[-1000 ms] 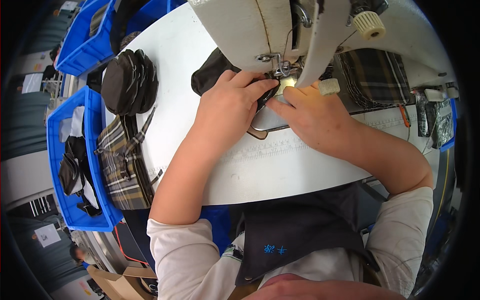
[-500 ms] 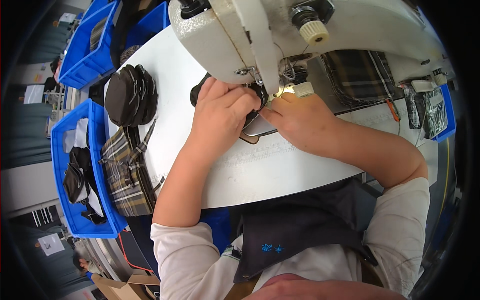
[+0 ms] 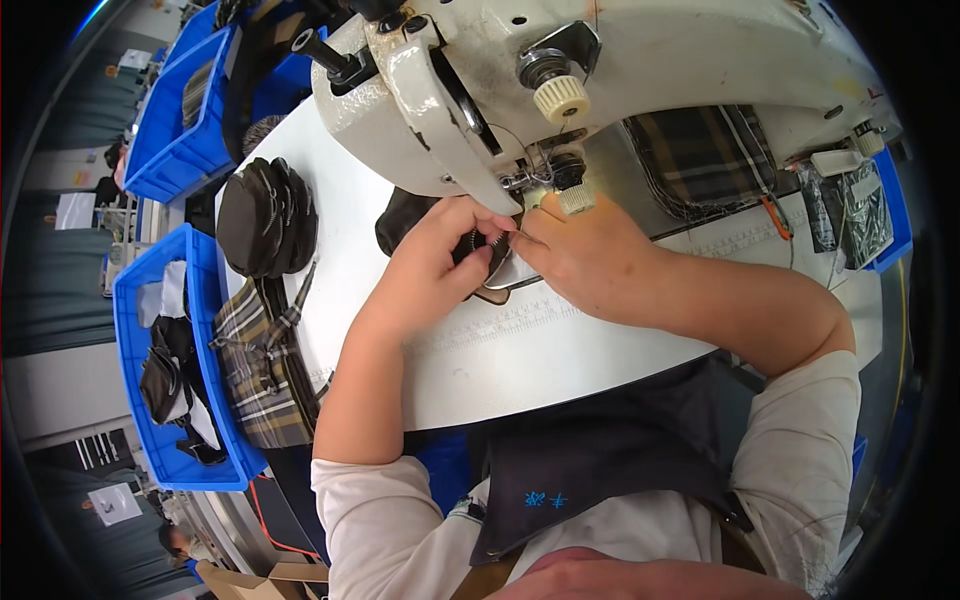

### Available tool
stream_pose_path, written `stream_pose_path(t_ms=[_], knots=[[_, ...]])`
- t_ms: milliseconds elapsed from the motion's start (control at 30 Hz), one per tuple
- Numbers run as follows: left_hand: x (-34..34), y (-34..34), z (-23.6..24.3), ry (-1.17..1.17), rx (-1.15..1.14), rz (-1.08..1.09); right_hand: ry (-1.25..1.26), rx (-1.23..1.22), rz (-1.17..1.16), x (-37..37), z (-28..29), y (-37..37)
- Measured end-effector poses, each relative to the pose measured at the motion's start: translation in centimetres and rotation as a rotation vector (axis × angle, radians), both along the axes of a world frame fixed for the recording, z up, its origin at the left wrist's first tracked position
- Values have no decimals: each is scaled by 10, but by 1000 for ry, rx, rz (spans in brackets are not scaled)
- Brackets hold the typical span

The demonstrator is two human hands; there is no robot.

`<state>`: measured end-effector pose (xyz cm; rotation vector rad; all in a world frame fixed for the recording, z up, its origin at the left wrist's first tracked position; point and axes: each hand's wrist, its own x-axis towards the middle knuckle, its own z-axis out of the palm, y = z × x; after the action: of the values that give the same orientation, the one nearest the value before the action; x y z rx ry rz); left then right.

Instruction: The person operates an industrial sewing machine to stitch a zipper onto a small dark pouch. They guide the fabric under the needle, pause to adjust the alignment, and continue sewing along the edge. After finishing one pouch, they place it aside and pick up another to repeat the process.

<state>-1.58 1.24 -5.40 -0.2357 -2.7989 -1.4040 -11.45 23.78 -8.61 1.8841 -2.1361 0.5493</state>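
Note:
Under the head of a white sewing machine, a dark fabric piece lies on the white table. Its curved edge carries a light, tooth-like line that could be stitching or a zipper. My left hand is closed on this piece, thumb and fingers pinching near the edge. My right hand is closed too, its thumb and forefinger meeting the left fingertips at the fabric's edge. Its other fingers are partly hidden behind the machine's cream knob. What exactly the right fingertips pinch is too small to make out.
Stacked dark round fabric pieces stand at the left, beside plaid fabric hanging over the table edge. A blue bin holds dark and white scraps. Plaid panels and an orange-handled tool lie right of the machine.
My view has shifted, so the machine head appears further left and tilted. My left fingers have drawn down from the needle area, and the fabric's toothed edge now shows between both hands.

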Motion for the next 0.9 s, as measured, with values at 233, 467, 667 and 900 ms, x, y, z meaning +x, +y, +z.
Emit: stream_pose_path(t_ms=[233, 467, 667, 900], knots=[[0, 22, -15, 128, -236, 223, 146, -20, 48, 5, 2, 1], [-9, 35, -12, 479, -538, 244, 122, 95, 24, 14, 5, 2], [-14, 23, -10, 389, -462, 120, 139, 120, 47, 14, 4, 5], [-15, 26, -9, 488, -544, 76, 142, 134, 49, 11, 3, 5]])
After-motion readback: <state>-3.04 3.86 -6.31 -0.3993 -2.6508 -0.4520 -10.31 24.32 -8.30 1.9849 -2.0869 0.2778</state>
